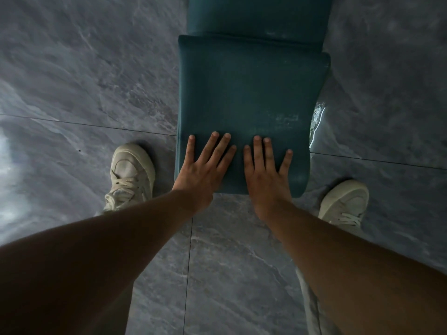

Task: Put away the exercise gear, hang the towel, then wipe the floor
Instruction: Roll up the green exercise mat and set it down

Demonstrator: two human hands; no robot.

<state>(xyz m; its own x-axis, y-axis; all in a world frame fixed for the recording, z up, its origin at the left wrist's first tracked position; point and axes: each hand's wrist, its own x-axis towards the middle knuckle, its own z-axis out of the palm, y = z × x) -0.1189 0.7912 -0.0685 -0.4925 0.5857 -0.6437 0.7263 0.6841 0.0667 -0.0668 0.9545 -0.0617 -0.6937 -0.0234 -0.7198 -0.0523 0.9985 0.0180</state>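
pressing flat on the near end of a teal exercise mat point(244, 93), the fingers point(219, 147) of both hands lie straight and slightly spread, curled round nothing; the thumbs are out of sight. the left hand point(200, 170) sits just left of the frame's centre, its little finger close to the mat's left edge. the right hand point(263, 175) lies just beside it, with the two index fingers close but apart. both palms rest over the mat's rounded near edge. the bare forearms run back from the wrists to the lower corners of the frame.

the mat fills the upper middle of the picture: a thick padded section under the hands, then a crease, then a further stretch running out past the top edge. whether the near section is folded or rolled over itself cannot be told. it lies on a glossy grey marble-look tiled floor point(84, 68), where a bright reflection shows beside the mat's right edge. an off-white left sneaker point(131, 172) stands just left of the mat's near corner. the right sneaker point(343, 204) stands just right of the other corner. a pale trouser leg point(312, 305) shows at the lower right.
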